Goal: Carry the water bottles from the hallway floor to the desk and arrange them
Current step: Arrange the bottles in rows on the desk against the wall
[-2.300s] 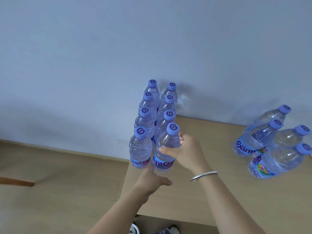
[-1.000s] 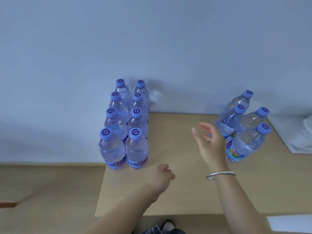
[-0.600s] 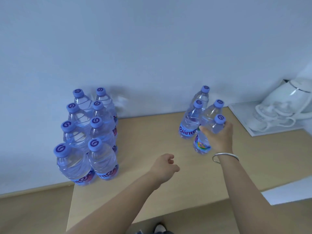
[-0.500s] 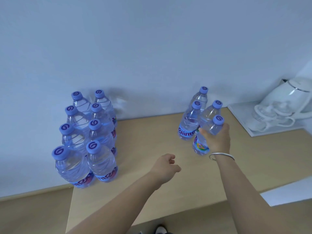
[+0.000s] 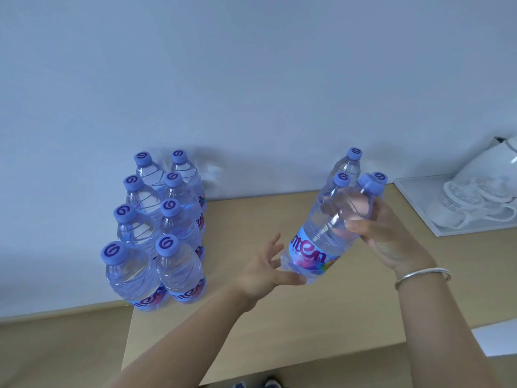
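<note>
A clear water bottle [image 5: 321,242] with a blue cap and blue label hangs tilted above the wooden desk [image 5: 279,317], its base toward the left. My right hand [image 5: 391,239] grips its upper half. My left hand [image 5: 265,270] is open with fingers spread, the thumb touching the bottle's base. Several matching bottles [image 5: 156,233] stand in two tight rows at the desk's left edge by the wall. Three more bottles [image 5: 347,175] stand behind the held one, partly hidden by it.
A white tray [image 5: 419,208] at the desk's right end carries a white kettle [image 5: 492,163] and cups. The wall runs along the desk's back. Floor lies to the left, below the desk's left edge. Shoes [image 5: 268,383] show at the bottom.
My right hand closed on the nearest bottle of the right group, lifted it and tilted it leftward. My left hand opened and came up to the bottle's base.
</note>
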Motion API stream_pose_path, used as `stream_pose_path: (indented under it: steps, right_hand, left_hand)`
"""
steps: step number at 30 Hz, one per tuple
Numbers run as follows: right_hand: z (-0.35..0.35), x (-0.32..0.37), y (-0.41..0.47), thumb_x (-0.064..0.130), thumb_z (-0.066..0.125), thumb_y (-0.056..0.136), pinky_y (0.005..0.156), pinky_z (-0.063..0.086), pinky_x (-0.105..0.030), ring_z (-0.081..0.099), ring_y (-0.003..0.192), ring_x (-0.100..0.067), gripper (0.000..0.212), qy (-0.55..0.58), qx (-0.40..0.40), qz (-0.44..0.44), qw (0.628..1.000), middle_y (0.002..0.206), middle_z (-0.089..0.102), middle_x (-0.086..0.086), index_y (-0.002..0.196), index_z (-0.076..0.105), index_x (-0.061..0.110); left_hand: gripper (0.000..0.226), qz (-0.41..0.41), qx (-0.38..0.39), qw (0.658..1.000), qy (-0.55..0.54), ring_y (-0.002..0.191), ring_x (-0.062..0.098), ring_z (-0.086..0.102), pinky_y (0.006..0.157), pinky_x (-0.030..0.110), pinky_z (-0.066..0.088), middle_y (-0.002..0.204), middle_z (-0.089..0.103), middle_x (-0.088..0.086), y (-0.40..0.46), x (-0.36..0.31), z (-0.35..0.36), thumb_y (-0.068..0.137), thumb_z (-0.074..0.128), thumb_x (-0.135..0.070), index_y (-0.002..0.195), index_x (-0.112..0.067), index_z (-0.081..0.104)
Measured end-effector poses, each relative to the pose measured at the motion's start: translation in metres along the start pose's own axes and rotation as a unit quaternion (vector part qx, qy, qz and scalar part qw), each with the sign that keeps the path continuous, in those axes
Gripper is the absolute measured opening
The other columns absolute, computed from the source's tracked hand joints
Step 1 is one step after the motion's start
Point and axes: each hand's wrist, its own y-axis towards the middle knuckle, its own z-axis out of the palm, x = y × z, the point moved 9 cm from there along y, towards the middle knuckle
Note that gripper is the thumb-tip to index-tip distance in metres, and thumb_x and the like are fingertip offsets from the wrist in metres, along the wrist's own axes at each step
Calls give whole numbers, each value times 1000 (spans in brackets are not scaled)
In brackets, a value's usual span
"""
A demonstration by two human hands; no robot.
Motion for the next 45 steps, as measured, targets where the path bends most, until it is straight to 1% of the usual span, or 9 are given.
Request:
stream_pose_path:
  steps: [4, 10, 13, 19, 23, 32, 37, 42, 45]
  right_hand:
    - [37, 20, 13, 17, 68, 51, 90, 52, -28, 60, 114, -13, 61, 22, 77, 15, 997, 109, 69, 2, 110, 56, 9]
    - [63, 21, 34, 61, 73, 60, 74, 45, -19, 59, 97, -5, 75, -252, -28, 15, 967, 103, 59, 19, 117, 43, 24]
    - [65, 17, 39, 53, 74, 61, 75, 46, -26, 61, 94, -7, 59, -227, -107, 7, 968, 96, 63, 17, 107, 49, 27]
    - [79, 20, 56, 20, 83, 59, 72, 53, -20, 67, 87, -4, 48, -100, 4, 4, 995, 89, 70, 14, 98, 58, 31]
    - [87, 28, 66, 22, 79, 62, 70, 52, -15, 67, 89, -5, 44, -96, 14, -15, 995, 91, 72, 12, 101, 61, 28]
    - [103, 5, 96, 30, 81, 55, 88, 52, -35, 66, 98, -11, 57, -147, 39, 23, 988, 100, 70, 7, 107, 57, 25]
    - [120, -25, 121, 26, 83, 51, 94, 49, -49, 63, 104, -20, 66, -183, 61, 59, 980, 110, 64, 1, 110, 53, 24]
    - [132, -50, 147, 31, 82, 49, 94, 49, -46, 62, 104, -18, 68, -198, 81, 71, 974, 111, 63, 3, 110, 52, 24]
    - [138, -69, 163, 26, 83, 53, 96, 48, -46, 60, 107, -19, 66, -192, 90, 80, 974, 111, 61, 5, 110, 50, 25]
  left_hand:
    - [68, 62, 29, 997, -28, 89, 13, 66, 77, 25, 53, 100, 70, 0, -12, -14, 5, 53, 81, 1, 115, -11, 57]
    - [57, 102, -214, 968, -80, 64, 3, 66, 57, 14, 50, 78, 72, -6, -26, -21, -40, 54, 84, 8, 101, -11, 60]
    - [67, 109, -252, 960, -53, 69, 4, 67, 61, 18, 53, 89, 70, -3, -35, -18, -51, 47, 86, -2, 103, -18, 53]
    - [65, 106, -123, 985, -67, 87, 13, 69, 69, 21, 53, 104, 71, 4, -37, -29, -58, 57, 83, 4, 114, -11, 58]
    - [53, 133, -128, 980, -79, 83, 16, 70, 69, 23, 54, 93, 74, 6, -38, -36, -61, 55, 84, 2, 104, -7, 65]
    - [48, 83, -231, 961, -131, 83, 11, 67, 66, 13, 50, 95, 73, 2, -26, -24, -80, 64, 75, 5, 107, -14, 62]
    - [38, 7, -306, 934, -186, 86, -6, 57, 75, 16, 41, 87, 66, -24, -13, 1, -89, 78, 60, 1, 102, -28, 58]
    - [45, -61, -345, 905, -241, 101, 10, 56, 93, 29, 36, 107, 63, -11, 5, 20, -100, 81, 57, -3, 122, -21, 54]
    - [38, -84, -375, 879, -283, 92, 17, 52, 85, 28, 40, 108, 62, -1, 18, 30, -105, 79, 56, -2, 112, -22, 59]
